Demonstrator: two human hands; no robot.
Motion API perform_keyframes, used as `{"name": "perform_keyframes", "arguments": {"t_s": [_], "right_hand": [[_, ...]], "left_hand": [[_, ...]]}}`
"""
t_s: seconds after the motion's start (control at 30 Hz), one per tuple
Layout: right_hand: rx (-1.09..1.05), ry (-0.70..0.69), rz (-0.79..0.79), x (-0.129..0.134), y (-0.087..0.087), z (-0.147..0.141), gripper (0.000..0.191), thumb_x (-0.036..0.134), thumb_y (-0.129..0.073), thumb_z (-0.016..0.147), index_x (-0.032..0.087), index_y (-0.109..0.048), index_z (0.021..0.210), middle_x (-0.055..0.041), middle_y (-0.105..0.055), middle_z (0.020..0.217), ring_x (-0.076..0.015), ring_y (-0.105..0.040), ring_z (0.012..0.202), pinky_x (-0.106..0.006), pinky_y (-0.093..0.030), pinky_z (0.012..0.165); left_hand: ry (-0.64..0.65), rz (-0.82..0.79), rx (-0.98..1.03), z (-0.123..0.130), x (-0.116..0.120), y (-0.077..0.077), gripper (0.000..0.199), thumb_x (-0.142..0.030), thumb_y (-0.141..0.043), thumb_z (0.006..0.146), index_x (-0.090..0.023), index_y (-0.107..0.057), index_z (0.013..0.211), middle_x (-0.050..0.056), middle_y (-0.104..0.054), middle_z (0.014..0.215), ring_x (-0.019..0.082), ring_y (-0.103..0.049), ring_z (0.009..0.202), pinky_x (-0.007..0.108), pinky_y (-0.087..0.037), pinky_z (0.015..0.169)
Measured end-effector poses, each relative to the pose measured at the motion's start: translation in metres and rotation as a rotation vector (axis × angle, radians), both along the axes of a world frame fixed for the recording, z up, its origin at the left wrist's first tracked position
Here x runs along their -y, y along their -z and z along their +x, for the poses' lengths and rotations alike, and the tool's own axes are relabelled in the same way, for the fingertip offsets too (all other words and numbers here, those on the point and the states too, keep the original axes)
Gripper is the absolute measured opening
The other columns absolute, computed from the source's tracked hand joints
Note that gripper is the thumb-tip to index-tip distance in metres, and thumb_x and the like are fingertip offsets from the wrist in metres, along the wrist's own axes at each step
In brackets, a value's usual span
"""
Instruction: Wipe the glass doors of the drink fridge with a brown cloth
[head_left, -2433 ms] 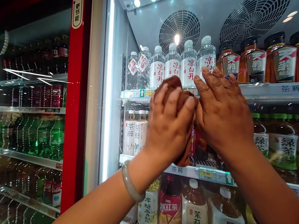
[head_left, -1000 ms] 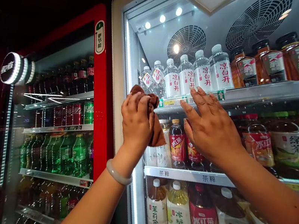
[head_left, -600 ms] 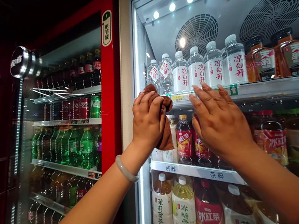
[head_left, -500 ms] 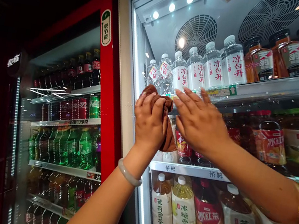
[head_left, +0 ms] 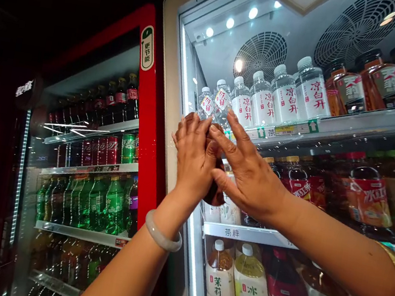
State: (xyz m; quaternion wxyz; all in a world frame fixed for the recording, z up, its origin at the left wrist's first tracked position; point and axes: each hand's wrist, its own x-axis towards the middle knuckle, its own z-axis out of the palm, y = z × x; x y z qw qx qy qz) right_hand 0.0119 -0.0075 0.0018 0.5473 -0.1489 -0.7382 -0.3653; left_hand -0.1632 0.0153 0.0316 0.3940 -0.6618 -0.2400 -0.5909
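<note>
My left hand [head_left: 194,155], with a pale bangle [head_left: 162,232] on the wrist, presses a brown cloth [head_left: 215,195] near the left side of the lit glass-fronted drinks fridge [head_left: 170,38]. Most of the cloth is hidden behind that hand; its lower end shows below the thumb. Right beside it, my right hand [head_left: 249,174] is open, fingers stretched and pointing up and left. Its fingertips overlap the edge of my left hand and the cloth; whether they touch is unclear. Nothing shows in my right hand. Behind both hands stand clear water bottles [head_left: 263,101] on the upper shelf.
A red drinks fridge [head_left: 144,124] stands to the left, holding green bottles [head_left: 113,205], cans and dark bottles. Tea bottles [head_left: 251,291] line the lower shelf of the lit fridge. Amber bottles [head_left: 382,82] sit at its upper right.
My left hand has flattened and spread over the cloth, covering more of it. My right hand has come closer to my left, its fingers angled higher. The view has shifted slightly.
</note>
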Motion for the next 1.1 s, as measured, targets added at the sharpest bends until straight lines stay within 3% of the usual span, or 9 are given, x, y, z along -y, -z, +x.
{"name": "perform_keyframes", "arguments": {"t_s": [0.07,0.17,0.3,0.5,0.63,0.73,0.83,0.97,1.1], "right_hand": [[0.078,0.006,0.016,0.001,-0.005,-0.007,0.080,0.060,-0.041,0.107,0.021,-0.016,0.173,-0.0117,-0.008,0.181,-0.0265,-0.004,0.170,-0.057,-0.027,0.136],[0.137,0.118,0.050,-0.008,-0.004,-0.021,0.105,0.080,-0.042,0.097,0.012,-0.013,0.172,-0.0174,-0.011,0.180,-0.0337,-0.002,0.169,-0.062,-0.019,0.137],[0.129,0.279,0.084,-0.019,-0.011,-0.035,0.101,0.073,-0.055,0.095,0.014,-0.024,0.170,-0.0188,-0.016,0.179,-0.0404,-0.011,0.167,-0.066,-0.018,0.136],[0.115,0.526,0.109,0.007,-0.079,-0.038,0.048,0.025,-0.040,0.107,0.014,-0.056,0.151,-0.0160,-0.055,0.155,-0.0370,-0.053,0.142,-0.061,-0.031,0.131],[0.054,0.600,0.105,0.018,-0.106,-0.016,0.039,0.019,-0.046,0.102,0.012,-0.065,0.136,-0.0146,-0.065,0.138,-0.0353,-0.058,0.132,-0.060,-0.032,0.130],[-0.029,0.556,0.173,0.009,-0.093,0.002,0.040,0.024,-0.057,0.098,0.010,-0.065,0.134,-0.0168,-0.063,0.139,-0.0364,-0.054,0.137,-0.057,-0.029,0.132],[-0.006,0.477,0.274,-0.006,-0.081,0.009,0.050,0.033,-0.060,0.097,0.009,-0.060,0.141,-0.0166,-0.059,0.149,-0.0386,-0.042,0.148,-0.057,-0.025,0.133],[0.068,0.487,0.326,-0.017,-0.113,0.017,0.043,0.026,-0.052,0.101,0.020,-0.060,0.142,-0.0089,-0.062,0.149,-0.0330,-0.046,0.144,-0.054,-0.028,0.131],[-0.014,0.473,0.291,-0.017,-0.137,0.045,0.044,0.029,-0.057,0.099,0.028,-0.062,0.143,-0.0075,-0.066,0.139,-0.0341,-0.053,0.129,-0.058,-0.041,0.117]], "left_hand": [[0.134,-0.092,-0.023,0.010,0.003,0.006,0.058,-0.053,-0.017,0.113,-0.044,-0.015,0.171,0.001,-0.028,0.180,0.017,-0.015,0.169,0.052,-0.029,0.136],[0.322,-0.221,-0.015,0.014,0.013,0.019,0.061,-0.040,0.017,0.107,-0.046,0.022,0.167,0.000,-0.028,0.180,0.008,-0.035,0.160,0.039,-0.051,0.123],[0.476,-0.207,0.116,-0.002,0.018,0.012,0.067,-0.042,0.019,0.106,-0.044,0.007,0.171,0.000,-0.023,0.180,0.011,-0.034,0.161,0.040,-0.051,0.124],[0.285,-0.142,0.065,-0.011,0.001,-0.044,0.090,-0.079,-0.003,0.100,-0.030,-0.026,0.171,0.004,-0.021,0.182,0.020,-0.009,0.168,0.042,-0.015,0.139],[0.284,-0.105,0.074,0.010,-0.005,-0.074,0.095,-0.086,-0.009,0.096,-0.031,-0.035,0.168,0.004,-0.024,0.181,0.022,-0.009,0.169,0.043,-0.011,0.139],[0.205,-0.146,0.083,0.025,-0.009,-0.081,0.085,-0.079,-0.010,0.102,-0.030,-0.036,0.167,0.003,-0.029,0.179,0.022,-0.010,0.169,0.047,-0.004,0.140],[0.098,-0.194,0.109,0.032,-0.011,-0.079,0.068,-0.056,-0.011,0.112,-0.027,-0.036,0.168,0.004,-0.035,0.177,0.020,-0.015,0.169,0.050,0.000,0.140],[-0.015,-0.190,0.154,0.037,-0.010,-0.078,0.060,-0.037,-0.020,0.111,-0.024,-0.036,0.167,0.004,-0.033,0.177,0.019,-0.018,0.168,0.047,-0.005,0.140],[-0.210,-0.187,0.157,0.052,-0.004,-0.084,0.062,-0.029,-0.030,0.107,-0.016,-0.034,0.167,0.011,-0.023,0.180,0.025,-0.014,0.169,0.055,-0.006,0.139]]}}
